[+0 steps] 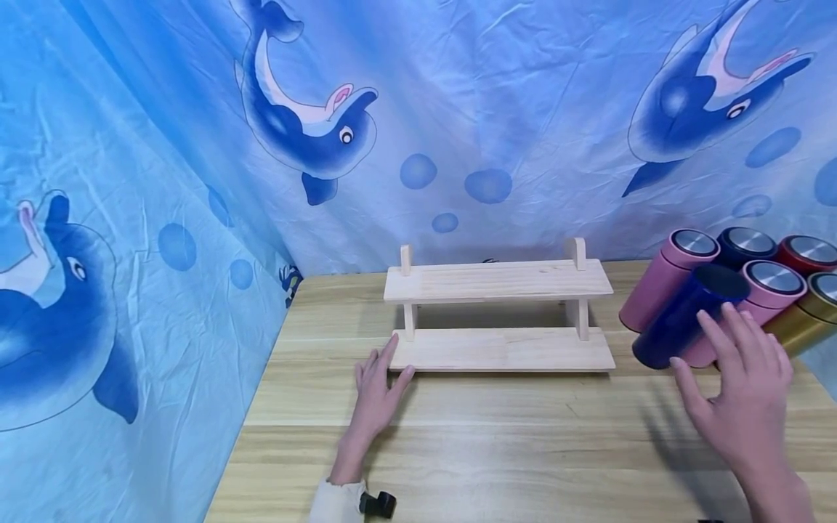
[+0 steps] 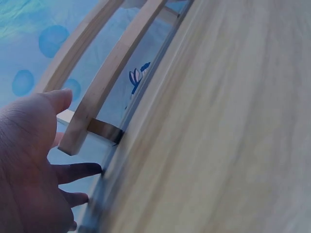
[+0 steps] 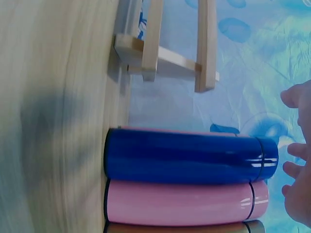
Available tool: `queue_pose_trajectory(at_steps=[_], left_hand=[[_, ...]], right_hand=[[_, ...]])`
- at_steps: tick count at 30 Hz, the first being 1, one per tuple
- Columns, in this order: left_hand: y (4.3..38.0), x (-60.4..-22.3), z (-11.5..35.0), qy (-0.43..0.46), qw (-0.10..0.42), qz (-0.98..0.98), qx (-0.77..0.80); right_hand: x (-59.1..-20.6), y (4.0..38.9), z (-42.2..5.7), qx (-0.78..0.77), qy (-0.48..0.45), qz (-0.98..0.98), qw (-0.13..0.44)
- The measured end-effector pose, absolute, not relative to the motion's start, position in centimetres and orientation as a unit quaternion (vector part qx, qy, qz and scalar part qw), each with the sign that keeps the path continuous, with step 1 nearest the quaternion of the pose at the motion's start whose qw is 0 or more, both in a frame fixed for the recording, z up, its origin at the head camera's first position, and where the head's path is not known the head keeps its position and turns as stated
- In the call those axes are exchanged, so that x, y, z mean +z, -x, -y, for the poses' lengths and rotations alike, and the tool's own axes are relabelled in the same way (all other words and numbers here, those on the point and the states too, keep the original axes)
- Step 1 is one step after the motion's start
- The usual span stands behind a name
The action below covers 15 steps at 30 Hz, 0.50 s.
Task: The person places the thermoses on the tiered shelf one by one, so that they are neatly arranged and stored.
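Observation:
A two-tier wooden shelf stands at the back of the table. My left hand is at its left end, fingers spread around the corner of the lower board; in the left wrist view the thumb lies by the shelf's end. A shiny blue thermos bottle stands upright at the front of a bottle group on the right. Fingers spread, my right hand hovers near the top of that bottle. The right wrist view shows a gap between the fingers and the lid of the blue thermos.
Behind and beside the blue thermos stand a pink thermos, another pink one, a dark blue one, a red one and a gold one. A dolphin-print curtain hangs behind the wooden table.

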State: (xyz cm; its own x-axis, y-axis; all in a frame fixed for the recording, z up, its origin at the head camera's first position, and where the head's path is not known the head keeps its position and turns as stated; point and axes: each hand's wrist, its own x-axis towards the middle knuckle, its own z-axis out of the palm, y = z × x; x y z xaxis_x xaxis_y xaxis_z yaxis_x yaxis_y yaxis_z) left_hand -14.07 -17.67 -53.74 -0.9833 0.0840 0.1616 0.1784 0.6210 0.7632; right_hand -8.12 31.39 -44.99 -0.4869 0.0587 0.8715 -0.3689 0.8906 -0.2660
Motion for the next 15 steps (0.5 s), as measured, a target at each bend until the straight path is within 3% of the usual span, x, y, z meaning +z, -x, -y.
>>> queue_pose_trajectory(at_steps=[7,15], left_hand=[[14.4,-54.5,17.9,0.053,0.066,0.879,-0.47],[14.5,-54.6,17.7,0.043,0.075,0.871,-0.483]], right_hand=[[-43.5,8.3,-32.5,0.228,-0.049,0.808,0.541],[-43.2,7.4,-36.1,0.252,0.069,0.843,0.471]])
